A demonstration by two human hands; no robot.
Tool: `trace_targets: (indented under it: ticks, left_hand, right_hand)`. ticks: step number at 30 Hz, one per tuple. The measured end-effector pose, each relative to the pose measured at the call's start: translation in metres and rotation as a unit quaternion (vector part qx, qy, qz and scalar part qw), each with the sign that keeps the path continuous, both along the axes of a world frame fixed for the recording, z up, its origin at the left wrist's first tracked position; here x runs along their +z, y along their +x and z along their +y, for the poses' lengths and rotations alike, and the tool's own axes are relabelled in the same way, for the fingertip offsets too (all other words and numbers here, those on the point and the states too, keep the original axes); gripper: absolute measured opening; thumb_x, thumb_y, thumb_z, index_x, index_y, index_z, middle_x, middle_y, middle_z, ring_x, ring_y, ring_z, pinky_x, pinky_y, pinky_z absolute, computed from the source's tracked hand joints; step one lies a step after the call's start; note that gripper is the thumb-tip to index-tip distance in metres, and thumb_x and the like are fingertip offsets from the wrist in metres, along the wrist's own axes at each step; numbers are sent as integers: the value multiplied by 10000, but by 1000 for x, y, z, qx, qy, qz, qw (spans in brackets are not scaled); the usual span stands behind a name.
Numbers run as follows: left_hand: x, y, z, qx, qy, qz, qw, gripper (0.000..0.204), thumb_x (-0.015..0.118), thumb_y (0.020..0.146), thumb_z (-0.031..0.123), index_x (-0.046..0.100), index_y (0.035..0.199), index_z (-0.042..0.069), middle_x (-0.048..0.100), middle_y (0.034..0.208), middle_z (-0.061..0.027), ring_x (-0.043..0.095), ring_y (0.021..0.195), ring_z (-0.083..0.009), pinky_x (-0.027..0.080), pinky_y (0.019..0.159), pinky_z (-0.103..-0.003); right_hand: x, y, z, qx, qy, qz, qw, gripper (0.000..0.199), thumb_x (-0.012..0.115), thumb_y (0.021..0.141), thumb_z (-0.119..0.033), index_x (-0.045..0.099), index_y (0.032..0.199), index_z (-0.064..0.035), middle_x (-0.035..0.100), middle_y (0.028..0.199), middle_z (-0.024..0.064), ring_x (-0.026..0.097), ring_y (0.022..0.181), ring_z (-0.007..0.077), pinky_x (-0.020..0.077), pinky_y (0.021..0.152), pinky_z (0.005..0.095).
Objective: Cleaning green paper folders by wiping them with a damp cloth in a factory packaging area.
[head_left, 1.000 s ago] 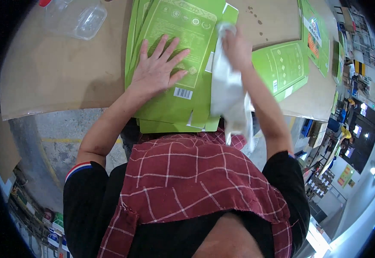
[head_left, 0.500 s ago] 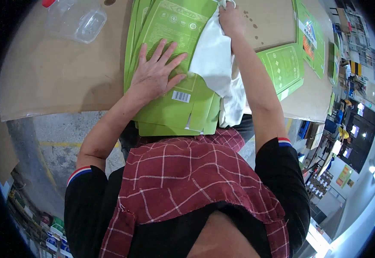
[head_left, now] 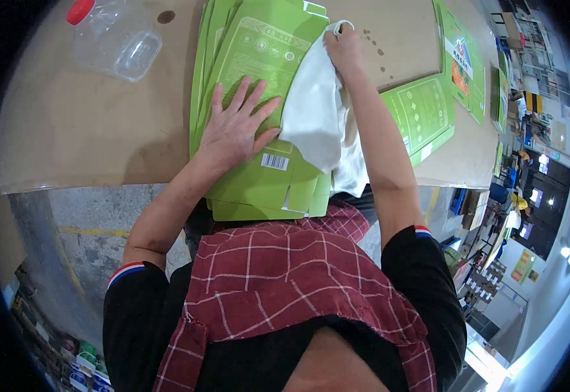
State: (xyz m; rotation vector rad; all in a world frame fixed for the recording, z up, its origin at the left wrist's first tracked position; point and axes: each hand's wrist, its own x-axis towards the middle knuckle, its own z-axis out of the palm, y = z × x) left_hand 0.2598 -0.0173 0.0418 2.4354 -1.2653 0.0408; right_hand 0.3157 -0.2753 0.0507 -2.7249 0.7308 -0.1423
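Note:
A stack of flat green cardboard box blanks (head_left: pixel 259 85) lies on the table in front of me, its near end over the table's edge. My left hand (head_left: pixel 236 124) rests flat on the top blank with fingers spread. My right hand (head_left: pixel 345 51) is closed on a white cloth (head_left: pixel 312 108) at the stack's right side. The cloth drapes over the stack's right edge and hangs down toward my lap. Part of it is hidden behind my right forearm.
A clear plastic jug (head_left: pixel 118 46) with a red cap lies at the far left. More green blanks (head_left: pixel 422 108) lie to the right, with printed green ones (head_left: pixel 462 62) beyond. Brown cardboard (head_left: pixel 69 130) covers the table. Shelves and lights fill the far right.
My right hand has drawn slightly nearer and to the left along the stack with the cloth. My left hand stays on the same blank. The whole view has shifted a little.

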Motion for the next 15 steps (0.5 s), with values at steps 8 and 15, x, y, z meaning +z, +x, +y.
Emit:
trace_targets:
  ticks: [8, 15]
  left_hand:
    - [5, -2, 8, 9, 18, 6, 1000, 488, 491, 792, 432, 432, 1221, 208, 316, 1320, -73, 246, 1245, -262, 158, 966, -560]
    - [4, -1, 4, 5, 16, 2, 1000, 471, 469, 805, 424, 435, 1220, 203, 314, 1323, -80, 239, 1250, -266, 147, 971, -562]
  right_hand:
    - [13, -109, 75, 32, 41, 86, 995, 307, 552, 753, -228, 489, 933, 12, 532, 851, 229, 558, 732, 391, 457, 647, 451]
    - [2, -37, 21, 18, 62, 45, 997, 315, 519, 746, -233, 511, 964, -5, 574, 906, 236, 570, 809, 363, 459, 696, 429]
